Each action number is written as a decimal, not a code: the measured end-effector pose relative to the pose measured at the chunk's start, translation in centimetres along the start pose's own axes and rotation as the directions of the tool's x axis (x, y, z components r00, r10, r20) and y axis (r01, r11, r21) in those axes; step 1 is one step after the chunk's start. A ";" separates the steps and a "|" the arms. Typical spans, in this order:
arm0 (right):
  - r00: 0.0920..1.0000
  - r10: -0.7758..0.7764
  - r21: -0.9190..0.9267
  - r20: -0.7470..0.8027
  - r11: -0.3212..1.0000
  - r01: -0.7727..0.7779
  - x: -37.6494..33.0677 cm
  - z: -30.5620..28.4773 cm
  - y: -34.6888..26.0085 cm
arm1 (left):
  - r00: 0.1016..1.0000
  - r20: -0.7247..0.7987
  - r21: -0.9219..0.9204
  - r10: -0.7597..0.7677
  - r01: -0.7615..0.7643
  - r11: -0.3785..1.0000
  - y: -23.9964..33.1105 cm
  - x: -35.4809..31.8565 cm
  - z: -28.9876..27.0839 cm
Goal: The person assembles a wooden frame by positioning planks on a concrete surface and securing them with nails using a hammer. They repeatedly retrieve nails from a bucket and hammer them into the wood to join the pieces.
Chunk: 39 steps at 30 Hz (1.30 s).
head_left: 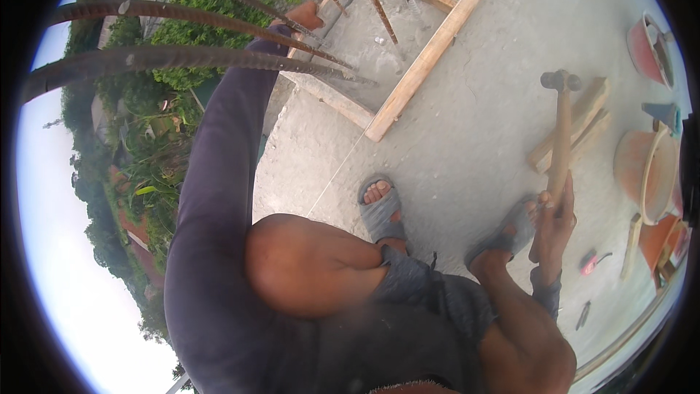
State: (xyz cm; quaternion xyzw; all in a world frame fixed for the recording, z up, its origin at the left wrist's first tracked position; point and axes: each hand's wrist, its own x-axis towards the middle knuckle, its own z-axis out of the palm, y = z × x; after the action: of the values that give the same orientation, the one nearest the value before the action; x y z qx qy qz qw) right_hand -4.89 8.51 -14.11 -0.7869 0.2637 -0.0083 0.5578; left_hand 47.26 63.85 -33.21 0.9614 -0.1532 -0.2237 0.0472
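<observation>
My right hand is wrapped round the wooden handle of a hammer. The hammer points upward, its dark metal head raised over the concrete floor. Stretched far out to the left, my left arm ends in my left hand, its fingers curled at the outer left side of a rectangular wooden frame. That frame of boards lies on the concrete around the bases of several rusty steel rebars. A thin string line runs along the frame's near right board.
Offcut wood blocks lie beyond the hammer. Buckets and a reddish basin stand at the right, near a pink tape measure and a wood strip. The slab edge drops toward greenery at left.
</observation>
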 end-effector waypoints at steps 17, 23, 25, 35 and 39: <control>0.996 -0.092 -0.182 -0.014 0.979 0.088 1.6 1.7 -2.6 | 0.973 -0.202 -0.588 -0.113 -0.028 0.809 -0.8 -0.7 5.4; 0.993 -0.114 -0.186 0.039 0.975 0.119 1.1 1.8 -5.9 | 0.998 -0.065 -0.856 0.000 -0.056 0.513 -1.1 -0.4 5.8; 0.989 -0.139 -0.224 0.056 0.963 0.148 1.4 2.1 -6.6 | 0.988 -0.147 -0.724 -0.055 -0.070 0.686 0.4 -1.6 5.0; 0.983 -0.141 -0.481 0.117 0.858 0.180 5.9 2.0 -15.9 | 0.968 -0.210 -0.523 -0.140 0.009 0.852 4.1 -2.8 3.7; 0.961 -0.204 -0.592 0.190 0.757 0.277 10.0 1.6 -20.1 | 0.977 -0.153 -0.564 -0.146 0.035 0.825 4.4 -2.7 3.5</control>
State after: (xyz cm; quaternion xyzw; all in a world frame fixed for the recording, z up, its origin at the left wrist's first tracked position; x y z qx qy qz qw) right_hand 12.35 10.45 0.22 -0.9514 0.1166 0.0508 0.2806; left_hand 42.17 60.44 -34.53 0.9286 -0.0299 -0.1684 0.3294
